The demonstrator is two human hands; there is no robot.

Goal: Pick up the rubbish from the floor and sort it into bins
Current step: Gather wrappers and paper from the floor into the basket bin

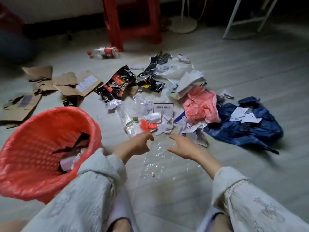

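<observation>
Listing from the left edge of the frame: torn brown cardboard pieces (55, 82) lying flat on the pale floor (234, 67) at middle left; a round basket bin lined with a red plastic bag (33, 144) at lower left, tilted toward the viewer, holding dark and white scraps; a clear plastic bottle with a red label (104, 52) on its side at upper centre, just beside the leg of a red plastic stool (132, 19); two crumpled black foil snack wrappers (117, 84) at centre; a scatter of crumpled white paper scraps (155, 117) below them, with a small black-framed white card (163, 108) among them and a small red plastic scrap (148, 125) just beyond the fingertips; left hand (137, 144), fingers loosely extended toward the scraps, holding nothing; a sheet of clear plastic film (158, 158) flat on the floor between and under the hands; right hand (182, 146), spread and relaxed, holding nothing, apart from the left; a crumpled pink plastic bag (200, 104) at centre right; a dark blue plastic bag (247, 126) at right, white paper lying on it; white metal furniture legs (247, 17) at upper right.
</observation>
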